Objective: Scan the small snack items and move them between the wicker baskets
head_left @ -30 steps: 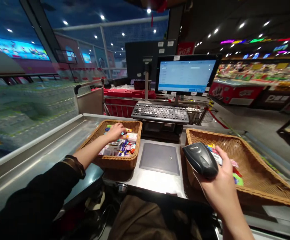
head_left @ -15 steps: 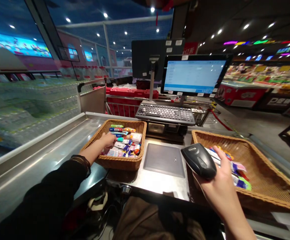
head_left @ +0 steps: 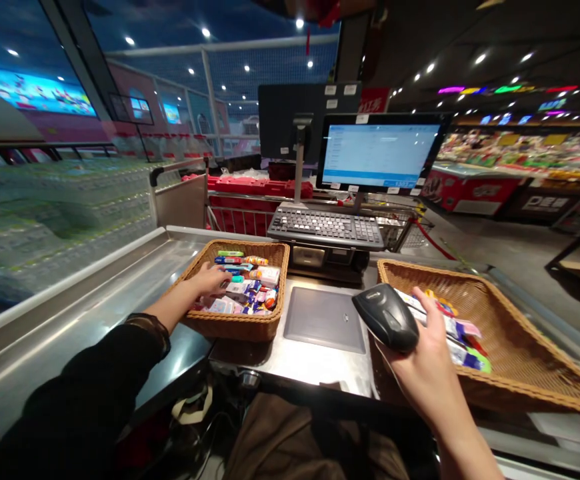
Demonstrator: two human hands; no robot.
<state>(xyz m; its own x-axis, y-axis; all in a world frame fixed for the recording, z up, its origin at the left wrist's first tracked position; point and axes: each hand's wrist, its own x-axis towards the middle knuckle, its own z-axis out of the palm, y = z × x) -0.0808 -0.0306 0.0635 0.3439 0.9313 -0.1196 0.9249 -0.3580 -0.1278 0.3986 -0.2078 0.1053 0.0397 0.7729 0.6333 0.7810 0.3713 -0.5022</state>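
My left hand (head_left: pixel 211 280) is inside the left wicker basket (head_left: pixel 237 327), fingers reaching over several small colourful packages (head_left: pixel 250 290) and touching the ones at its left side. Its fingers look stretched out, though their tips are partly hidden among the packages. A black barcode scanner (head_left: pixel 387 319) is gripped in my right hand (head_left: pixel 427 353), held above the near left side of the right wicker basket (head_left: pixel 525 333). That basket holds a few long packages (head_left: pixel 463 330) at its left end, partly behind my hand.
Between the baskets lies a flat grey scale plate (head_left: pixel 325 319) in the metal counter (head_left: pixel 320 367). Behind it stand a keyboard (head_left: pixel 326 225) and a lit monitor (head_left: pixel 377 155). A metal cart (head_left: pixel 235 220) with red crates is beyond. Stacked bottle packs (head_left: pixel 60 207) fill the left.
My left hand has shifted slightly within the left basket, its fingers spreading a little. The scanner stays in my right hand. The whole view has turned slightly.
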